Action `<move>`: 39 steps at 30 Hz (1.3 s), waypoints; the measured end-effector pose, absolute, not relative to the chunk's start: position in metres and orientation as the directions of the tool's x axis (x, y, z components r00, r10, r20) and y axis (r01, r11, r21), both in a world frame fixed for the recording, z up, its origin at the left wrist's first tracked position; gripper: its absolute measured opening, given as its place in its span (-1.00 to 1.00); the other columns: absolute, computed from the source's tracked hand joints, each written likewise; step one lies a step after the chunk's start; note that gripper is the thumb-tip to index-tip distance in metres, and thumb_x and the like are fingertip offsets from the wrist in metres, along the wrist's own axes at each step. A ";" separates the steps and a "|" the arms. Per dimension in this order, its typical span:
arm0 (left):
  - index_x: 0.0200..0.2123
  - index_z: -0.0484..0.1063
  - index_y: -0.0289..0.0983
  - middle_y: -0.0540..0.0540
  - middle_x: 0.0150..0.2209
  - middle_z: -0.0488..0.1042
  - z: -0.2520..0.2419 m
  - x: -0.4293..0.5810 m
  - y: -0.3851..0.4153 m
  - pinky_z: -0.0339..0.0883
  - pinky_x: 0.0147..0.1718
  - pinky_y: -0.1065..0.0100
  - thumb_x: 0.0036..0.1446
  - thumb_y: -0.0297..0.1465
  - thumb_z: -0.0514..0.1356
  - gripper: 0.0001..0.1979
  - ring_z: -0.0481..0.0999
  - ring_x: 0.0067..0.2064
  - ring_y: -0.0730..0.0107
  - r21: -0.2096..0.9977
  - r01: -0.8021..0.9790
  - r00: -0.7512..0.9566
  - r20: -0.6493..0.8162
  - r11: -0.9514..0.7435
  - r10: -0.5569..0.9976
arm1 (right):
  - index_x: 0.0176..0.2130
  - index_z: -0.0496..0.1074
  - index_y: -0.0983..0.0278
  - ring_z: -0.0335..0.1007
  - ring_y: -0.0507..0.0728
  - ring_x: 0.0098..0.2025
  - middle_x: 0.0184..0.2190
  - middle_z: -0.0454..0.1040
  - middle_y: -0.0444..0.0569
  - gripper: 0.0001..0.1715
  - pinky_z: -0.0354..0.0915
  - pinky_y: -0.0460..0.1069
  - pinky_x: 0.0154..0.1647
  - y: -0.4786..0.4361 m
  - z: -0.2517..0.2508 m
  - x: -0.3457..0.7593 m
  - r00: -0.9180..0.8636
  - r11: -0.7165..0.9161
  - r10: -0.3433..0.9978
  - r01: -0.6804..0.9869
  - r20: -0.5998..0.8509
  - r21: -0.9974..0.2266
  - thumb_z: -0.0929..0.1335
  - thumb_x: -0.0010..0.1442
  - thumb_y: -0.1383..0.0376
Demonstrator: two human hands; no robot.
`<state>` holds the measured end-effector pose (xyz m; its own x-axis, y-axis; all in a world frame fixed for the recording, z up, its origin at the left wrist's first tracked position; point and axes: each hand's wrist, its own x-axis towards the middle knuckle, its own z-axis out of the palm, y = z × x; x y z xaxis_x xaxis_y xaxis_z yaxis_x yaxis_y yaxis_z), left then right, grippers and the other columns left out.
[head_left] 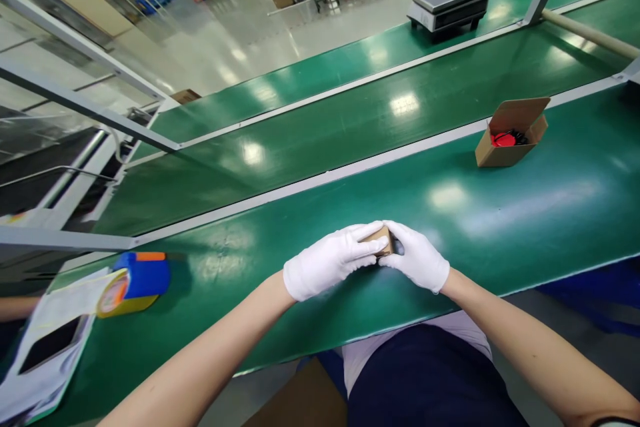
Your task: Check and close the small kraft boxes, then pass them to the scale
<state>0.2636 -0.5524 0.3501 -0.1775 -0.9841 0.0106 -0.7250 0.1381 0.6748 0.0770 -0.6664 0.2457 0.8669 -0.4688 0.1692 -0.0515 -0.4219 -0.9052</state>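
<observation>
My left hand [331,259] and my right hand [417,255], both in white gloves, meet over the green bench top [500,227] near its front edge. Between them they grip a small brown cardboard box [381,237], which is mostly covered by the fingers. Something dark shows at the box's right side under my right fingers. Both hands are closed round the box.
An open cardboard box [510,137] holding a red and black item stands at the right of the bench. A blue and yellow tape dispenser [134,283] and papers [47,347] lie at the left. A scale [449,3] sits on the far bench. Another cardboard box [300,403] is below the bench edge.
</observation>
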 end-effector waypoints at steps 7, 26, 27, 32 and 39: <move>0.19 0.43 -0.18 -0.13 -0.01 0.55 0.357 0.258 -0.556 0.51 -0.18 0.34 0.50 -0.18 -0.05 -0.59 0.55 -0.12 0.30 0.798 -0.595 -0.126 -0.207 -0.093 -0.970 | 0.30 0.31 0.22 0.45 0.29 0.20 0.19 0.47 0.13 -0.21 0.40 0.21 0.26 -0.666 0.249 0.075 0.867 -0.450 -0.467 -0.062 0.176 -0.891 0.55 0.16 0.33; 0.35 0.26 -0.35 -0.28 0.25 0.48 0.336 0.266 -0.523 0.48 0.18 0.19 0.49 -0.26 0.03 -0.53 0.52 0.24 0.20 0.385 -0.916 -0.038 0.199 0.113 -0.979 | 0.35 0.20 0.35 0.29 0.38 0.31 0.27 0.31 0.28 -0.16 0.37 0.30 0.29 -0.636 0.280 0.066 0.715 -0.539 -0.662 -0.246 0.224 -0.806 0.45 0.17 0.25; 0.34 0.27 -0.34 -0.27 0.23 0.50 0.334 0.264 -0.523 0.50 0.16 0.21 0.49 -0.27 0.04 -0.54 0.54 0.22 0.22 0.387 -0.914 -0.034 0.231 0.124 -0.972 | 0.31 0.24 0.37 0.35 0.39 0.24 0.21 0.34 0.29 -0.20 0.43 0.29 0.21 -0.633 0.285 0.069 0.671 -0.539 -0.704 -0.291 0.232 -0.790 0.45 0.17 0.24; 0.29 0.33 -0.30 -0.21 0.16 0.56 0.326 0.259 -0.525 0.53 0.10 0.28 0.49 -0.25 0.04 -0.57 0.60 0.13 0.28 0.489 -0.870 0.098 0.297 0.064 -0.950 | 0.09 0.40 0.31 0.52 0.25 -0.17 -0.13 0.49 0.11 -0.59 0.51 0.13 -0.18 -0.633 0.303 0.076 0.672 -0.590 -0.708 -0.394 0.217 -0.704 0.32 0.25 0.31; 0.22 0.41 -0.28 -0.16 0.11 0.60 0.309 0.257 -0.527 0.53 0.09 0.32 0.47 -0.19 0.07 -0.59 0.62 0.11 0.32 0.579 -0.815 0.220 0.371 0.040 -0.902 | 0.25 0.32 0.33 0.55 0.20 -0.06 0.09 0.52 0.15 -0.52 0.49 0.10 -0.08 -0.651 0.304 0.061 0.715 -0.583 -0.676 -0.369 0.179 -0.724 0.18 0.40 0.33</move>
<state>0.2574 -0.5266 0.3087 0.2199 -0.9021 0.3713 -0.8147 0.0396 0.5786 0.0613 -0.6515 0.3040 0.7150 -0.6757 0.1794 -0.3693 -0.5830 -0.7237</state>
